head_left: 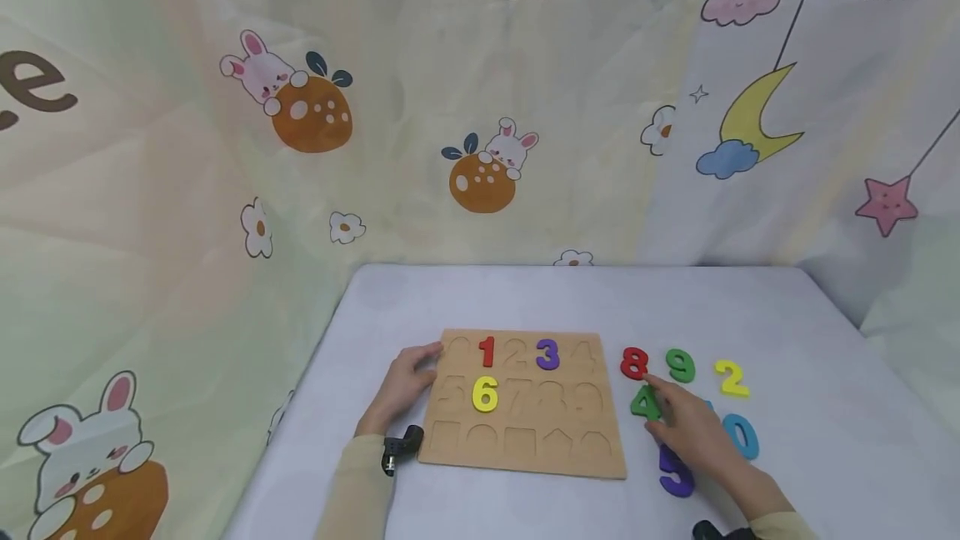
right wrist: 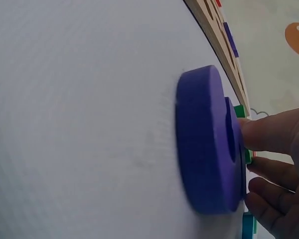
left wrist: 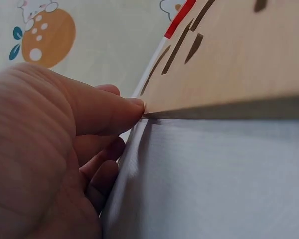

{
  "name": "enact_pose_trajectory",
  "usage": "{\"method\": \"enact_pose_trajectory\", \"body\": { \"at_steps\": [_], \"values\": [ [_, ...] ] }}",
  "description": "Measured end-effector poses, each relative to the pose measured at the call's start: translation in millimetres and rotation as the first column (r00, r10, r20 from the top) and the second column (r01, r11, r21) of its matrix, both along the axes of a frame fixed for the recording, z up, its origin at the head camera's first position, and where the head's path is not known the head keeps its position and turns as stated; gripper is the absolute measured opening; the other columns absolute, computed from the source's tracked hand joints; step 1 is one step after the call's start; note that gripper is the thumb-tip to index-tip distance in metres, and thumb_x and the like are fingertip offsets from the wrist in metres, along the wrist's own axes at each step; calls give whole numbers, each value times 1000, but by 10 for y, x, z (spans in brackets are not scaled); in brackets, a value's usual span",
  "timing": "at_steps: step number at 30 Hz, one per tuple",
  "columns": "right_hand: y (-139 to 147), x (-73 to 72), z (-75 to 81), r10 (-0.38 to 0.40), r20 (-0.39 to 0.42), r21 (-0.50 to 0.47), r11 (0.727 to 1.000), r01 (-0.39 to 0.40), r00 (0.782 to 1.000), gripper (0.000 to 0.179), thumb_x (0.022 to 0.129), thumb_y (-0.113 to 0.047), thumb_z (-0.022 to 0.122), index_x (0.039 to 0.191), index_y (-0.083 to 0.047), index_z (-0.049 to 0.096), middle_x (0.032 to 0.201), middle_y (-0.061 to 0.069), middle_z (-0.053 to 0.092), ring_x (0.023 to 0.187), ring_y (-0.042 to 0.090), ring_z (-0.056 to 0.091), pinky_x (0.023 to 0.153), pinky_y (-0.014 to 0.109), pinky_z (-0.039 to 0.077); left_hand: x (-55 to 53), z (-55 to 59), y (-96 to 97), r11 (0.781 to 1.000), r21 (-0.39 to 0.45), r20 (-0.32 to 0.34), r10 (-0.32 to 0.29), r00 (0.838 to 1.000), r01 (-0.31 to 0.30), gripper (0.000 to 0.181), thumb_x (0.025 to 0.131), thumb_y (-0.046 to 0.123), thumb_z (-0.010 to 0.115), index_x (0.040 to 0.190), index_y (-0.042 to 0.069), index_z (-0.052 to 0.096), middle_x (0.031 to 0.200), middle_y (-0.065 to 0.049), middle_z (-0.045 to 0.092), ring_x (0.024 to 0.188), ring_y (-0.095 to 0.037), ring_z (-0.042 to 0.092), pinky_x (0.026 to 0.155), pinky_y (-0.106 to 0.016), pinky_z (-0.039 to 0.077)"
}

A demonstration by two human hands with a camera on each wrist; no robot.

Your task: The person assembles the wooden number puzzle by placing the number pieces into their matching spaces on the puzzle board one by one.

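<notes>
My left hand (head_left: 405, 382) is at the left side of a wooden number board (head_left: 495, 444), its thumb and fingertips touching the edge. Close up, the left wrist view has the thumb right at the board's corner. To the board's right, my right hand (head_left: 693, 432) reaches over loose numbers. Its thumb and index finger are spread either side of a green number 4 (head_left: 642, 403), the index tip close to a red 8 (head_left: 634, 362). A purple 5 (head_left: 679, 486) lies below this hand and looms large in the right wrist view.
In the board sit a red 1 (head_left: 487, 352), a purple 3 (head_left: 549, 354) and a yellow 6 (head_left: 485, 394); other recesses show bare wood. A green 9 (head_left: 687, 374), a yellow 2 (head_left: 731, 377) and a blue 0 (head_left: 752, 437) lie right, near a partly hidden blue piece. Printed cloth hangs behind the white table.
</notes>
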State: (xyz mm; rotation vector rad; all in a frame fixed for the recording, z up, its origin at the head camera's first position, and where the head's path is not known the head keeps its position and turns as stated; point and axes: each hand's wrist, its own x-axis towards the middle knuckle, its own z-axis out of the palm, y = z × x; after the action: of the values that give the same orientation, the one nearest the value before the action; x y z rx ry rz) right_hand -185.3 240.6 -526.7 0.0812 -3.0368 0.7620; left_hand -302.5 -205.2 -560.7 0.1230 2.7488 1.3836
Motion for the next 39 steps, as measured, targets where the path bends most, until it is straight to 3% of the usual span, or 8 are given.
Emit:
{"method": "enact_pose_trajectory", "body": {
  "at_steps": [12,18,21,26,32,39],
  "values": [
    [-57,-28,-42,-52,-17,-55,997,51,999,77,80,-22,80,144,-4,43,131,27,56,113,47,57,88,60,54,-8,1,7,1000,-16,17,-9,1000,9,50,87,6,63,135,19,59,139,-2,55,138,-28,39,117,-52,31],
    [-144,-166,-90,-29,-150,-90,996,16,988,75,78,-18,81,143,-6,45,125,23,61,105,42,63,83,54,58,5,3,-4,1000,-25,-1,5,1000,-5,49,86,6,64,134,20,60,139,-2,55,137,-29,40,116,-53,32],
    [-205,-255,-81,3,-179,-101,995,-21,984,74,78,-15,81,143,-4,45,123,20,62,104,38,64,83,52,59,3,-3,-11,1000,-21,-3,4,1000,-4,49,86,6,64,133,21,60,139,-2,55,137,-29,40,116,-54,32],
    [-311,-429,-4,28,-120,-127,991,-43,992,74,82,-16,78,146,-6,41,127,18,60,108,34,62,88,50,58,4,21,-14,1000,-16,-14,-5,1000,5,50,86,7,65,134,21,60,140,-1,54,137,-28,40,116,-53,32],
    [-413,-652,70,23,-38,-143,989,-29,999,72,86,-18,75,148,-6,39,128,19,58,100,29,58,81,41,57,-14,51,-13,1000,-12,-8,-7,1000,7,50,86,7,66,133,24,61,142,0,53,138,-26,40,116,-52,31],
    [-497,-823,40,-4,-23,-148,989,0,1000,70,86,-15,73,147,-7,39,138,19,53,103,32,62,79,41,60,-25,30,-27,1000,-8,-5,-17,1000,17,50,87,8,66,133,26,61,144,5,51,139,-24,38,117,-52,30]
  ]
}}
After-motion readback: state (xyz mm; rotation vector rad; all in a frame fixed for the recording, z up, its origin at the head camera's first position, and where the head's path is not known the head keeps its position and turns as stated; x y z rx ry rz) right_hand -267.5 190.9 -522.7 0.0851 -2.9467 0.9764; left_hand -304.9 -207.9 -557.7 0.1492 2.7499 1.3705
